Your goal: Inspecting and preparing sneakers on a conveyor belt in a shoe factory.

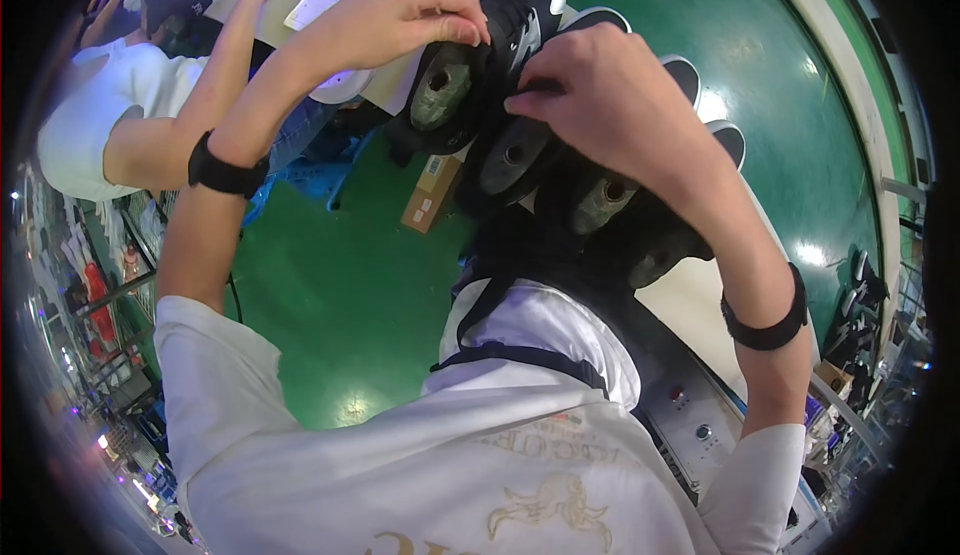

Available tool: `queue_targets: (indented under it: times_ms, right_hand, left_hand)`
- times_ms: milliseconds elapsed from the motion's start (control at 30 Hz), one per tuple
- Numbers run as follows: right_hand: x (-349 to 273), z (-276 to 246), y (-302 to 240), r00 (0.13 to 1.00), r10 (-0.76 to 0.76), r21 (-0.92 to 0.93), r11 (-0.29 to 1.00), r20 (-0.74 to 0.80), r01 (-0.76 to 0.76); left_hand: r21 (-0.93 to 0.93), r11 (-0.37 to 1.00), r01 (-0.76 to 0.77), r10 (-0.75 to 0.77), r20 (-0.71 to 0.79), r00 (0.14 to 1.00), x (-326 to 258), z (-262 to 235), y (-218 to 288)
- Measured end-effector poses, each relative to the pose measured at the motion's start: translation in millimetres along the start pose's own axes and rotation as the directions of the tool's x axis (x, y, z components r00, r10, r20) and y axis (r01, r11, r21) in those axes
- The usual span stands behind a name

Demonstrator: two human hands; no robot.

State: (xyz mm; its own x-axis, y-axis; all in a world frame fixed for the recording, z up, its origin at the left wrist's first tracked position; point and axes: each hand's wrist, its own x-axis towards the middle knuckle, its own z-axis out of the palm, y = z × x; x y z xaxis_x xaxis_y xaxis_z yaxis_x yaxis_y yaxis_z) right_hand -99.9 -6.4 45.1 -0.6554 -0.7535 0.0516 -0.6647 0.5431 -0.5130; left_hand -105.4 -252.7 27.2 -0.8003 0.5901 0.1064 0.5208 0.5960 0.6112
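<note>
I log four black shoes [478, 77] with white soles in a slanting row from 12 toward 4 o'clock, toes pointing away at about 1, a dark filler with a round hole showing in each collar. My left hand [415, 20] is over the farthest shoe, thumb and forefinger tips close together; my right hand [605, 95] is above the next one, thumb and forefinger bent around something dark. I cannot tell whether either set of fingers clamps anything. Progress, my judgement: mid-work on the farthest shoe, fillers in place on all four; whether the other three are finished is not legible. Edges: bare bench [690, 300] shows at 4, a control panel [690, 425] beyond it at 5. Room: green floor [320, 295] lies open at 8 and 2; a co-worker [130, 120] limits swing at 10, a carton [432, 193] sits near 11.
</note>
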Motion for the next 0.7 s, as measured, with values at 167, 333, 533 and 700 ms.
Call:
queue_targets:
  times_ms: [167, 333, 533, 700]
  right_hand:
    - [20, -20, 19, 0.926, 0.220, 0.169, 0.945, 0.307, -0.280]
    - [21, -17, 44, 0.856, 0.248, 0.511, 0.715, 0.453, -0.477]
    - [26, -9, 47, 0.800, 0.282, 0.553, 0.601, 0.529, -0.577]
    - [27, -8, 46, 0.773, 0.303, 0.562, 0.547, 0.557, -0.620]
  left_hand:
    - [0.002, 1.000, -0.012, 0.011, 0.157, 0.988, 11, -6, -8]
    - [-0.031, 0.999, 0.016, -0.012, 0.124, 0.992, 43, 10, -17]
    - [0.015, 1.000, -0.010, 0.009, 0.115, 0.993, 36, 6, -29]
    - [-0.469, 0.883, 0.018, 0.011, 0.059, 0.998, -21, -9, -31]
